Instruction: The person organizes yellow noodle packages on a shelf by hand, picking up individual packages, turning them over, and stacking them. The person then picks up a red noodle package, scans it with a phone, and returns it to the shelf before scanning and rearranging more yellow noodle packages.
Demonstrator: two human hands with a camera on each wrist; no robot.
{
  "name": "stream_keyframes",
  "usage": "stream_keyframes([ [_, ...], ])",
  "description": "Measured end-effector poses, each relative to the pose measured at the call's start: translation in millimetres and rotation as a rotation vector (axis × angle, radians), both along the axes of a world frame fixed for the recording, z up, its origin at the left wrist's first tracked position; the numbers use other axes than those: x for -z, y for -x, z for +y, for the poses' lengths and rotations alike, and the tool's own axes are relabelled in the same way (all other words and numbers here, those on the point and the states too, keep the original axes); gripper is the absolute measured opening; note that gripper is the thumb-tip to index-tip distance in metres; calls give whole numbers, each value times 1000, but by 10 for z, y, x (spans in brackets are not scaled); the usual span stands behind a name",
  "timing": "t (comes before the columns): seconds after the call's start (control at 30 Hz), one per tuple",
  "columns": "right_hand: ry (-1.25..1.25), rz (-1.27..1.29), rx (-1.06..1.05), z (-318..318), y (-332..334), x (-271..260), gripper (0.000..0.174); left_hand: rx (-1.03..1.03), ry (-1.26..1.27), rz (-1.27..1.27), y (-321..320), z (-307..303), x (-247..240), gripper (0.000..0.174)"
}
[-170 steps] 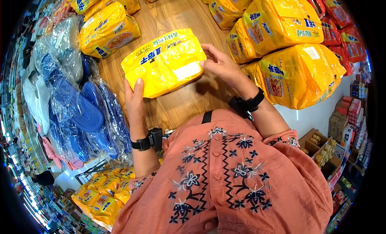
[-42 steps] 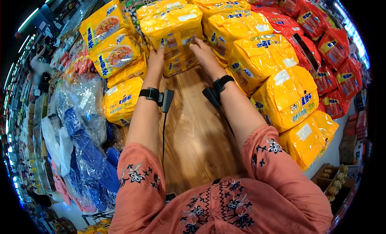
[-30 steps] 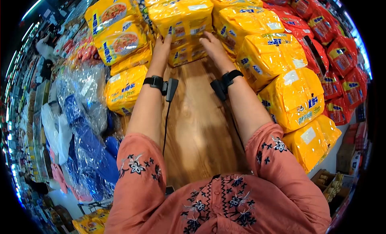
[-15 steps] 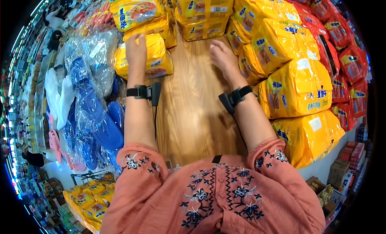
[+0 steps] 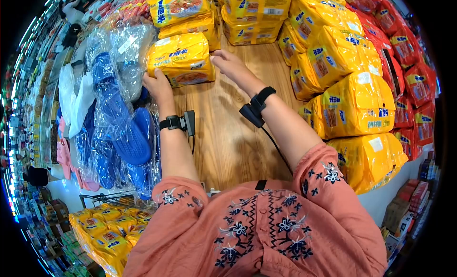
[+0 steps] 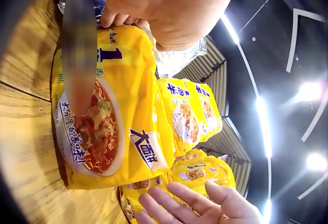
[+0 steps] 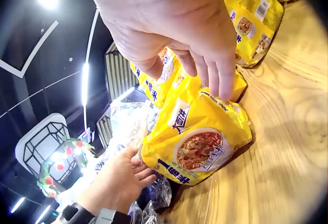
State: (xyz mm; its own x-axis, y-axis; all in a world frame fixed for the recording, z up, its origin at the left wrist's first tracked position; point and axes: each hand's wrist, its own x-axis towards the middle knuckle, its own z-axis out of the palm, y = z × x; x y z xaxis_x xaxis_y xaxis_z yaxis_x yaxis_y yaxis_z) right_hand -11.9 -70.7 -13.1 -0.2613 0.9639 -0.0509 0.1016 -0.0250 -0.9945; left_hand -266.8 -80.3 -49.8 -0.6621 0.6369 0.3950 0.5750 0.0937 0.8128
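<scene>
A yellow pack of instant noodles (image 5: 178, 55) lies on the wooden table at the left, its bowl picture facing the person in the left wrist view. My left hand (image 5: 158, 89) is at the pack's left end, thumb by the front corner and fingertips at the end face. Beside the opposite end, my right hand (image 5: 235, 71) reaches in with fingers extended. In the right wrist view, the right hand (image 7: 169, 24) hangs over that end, its fingers overlapping the yellow wrapper. Neither hand is curled round the pack.
Yellow noodle packs (image 5: 257, 15) are stacked at the back, with another row (image 5: 357, 103) along the right. Red packs (image 5: 414, 81) stand beyond them. Plastic-wrapped blue slippers (image 5: 126, 139) hang at the left edge, close to the left hand. More yellow packs (image 5: 107, 231) sit lower left.
A pack held in both hands earlier was set onto the back stack. Both hands then left that stack and moved left and nearer, to the ends of the single pack at the left.
</scene>
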Motion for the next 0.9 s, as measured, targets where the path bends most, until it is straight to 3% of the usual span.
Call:
stream_keyframes([
  [0.2, 65, -141, -40, 246, 179, 27, 41, 90, 38, -288, 35, -54, 3, 57],
  [0.27, 36, -108, 84, 328, 284, 110, 37, 88, 5, -335, 100, -3, 126, 58],
  [0.4, 8, -163, 161, 443, 342, 263, 28, 160, 8, -396, 281, 73, 312, 58],
  [0.63, 6, -167, 187, 530, 218, 436, 25, 138, 22, -367, -65, -270, 89, 54],
  [0.73, -41, -185, 205, 318, 0, 250, 25, 151, 35, -319, -238, -444, 41, 52],
  [0.9, -84, -169, 308, -144, -505, 276, 26, 343, 66, -407, -625, -966, -6, 43],
])
